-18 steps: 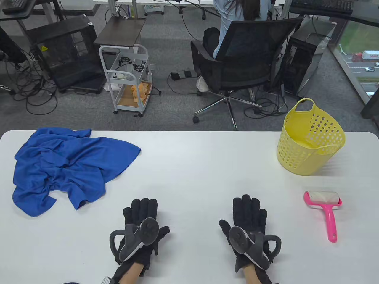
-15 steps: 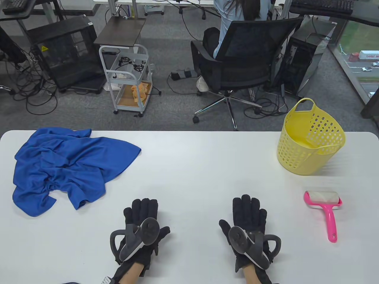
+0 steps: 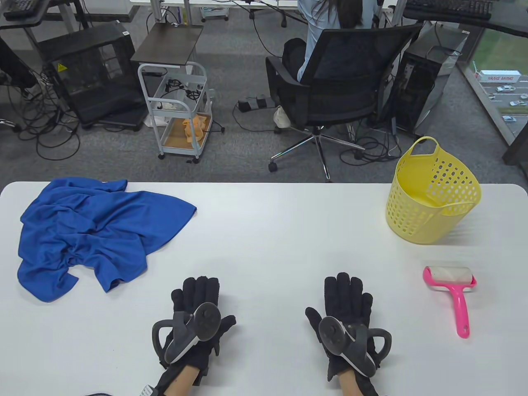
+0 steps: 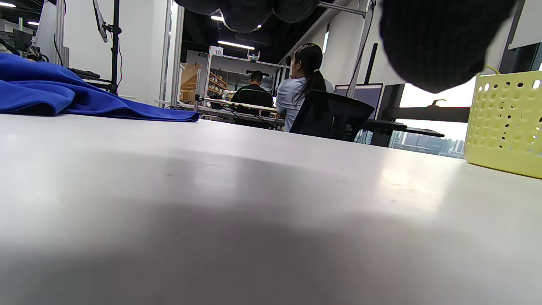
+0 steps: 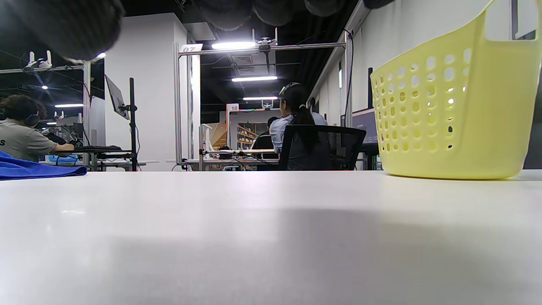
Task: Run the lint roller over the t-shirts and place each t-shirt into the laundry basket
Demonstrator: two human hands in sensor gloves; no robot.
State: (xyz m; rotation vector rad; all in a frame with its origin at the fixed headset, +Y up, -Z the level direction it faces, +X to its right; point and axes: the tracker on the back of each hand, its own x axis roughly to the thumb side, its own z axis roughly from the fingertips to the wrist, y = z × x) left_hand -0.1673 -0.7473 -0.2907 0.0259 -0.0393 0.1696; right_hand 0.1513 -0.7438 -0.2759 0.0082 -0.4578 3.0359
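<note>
A crumpled blue t-shirt [image 3: 93, 233] lay far left on the smooth white counter [image 3: 272, 231]; the perforated yellow laundry basket [image 3: 431, 194] and pink lint roller [image 3: 451, 288] sat right. Left hand [image 3: 194, 319] and right hand [image 3: 346, 319] stayed flat, fingers straight, unmoved.

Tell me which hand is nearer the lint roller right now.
Right. The right hand lies flat on the table just left of the pink lint roller, not touching it. The left hand lies flat farther left, beyond the right hand.
</note>
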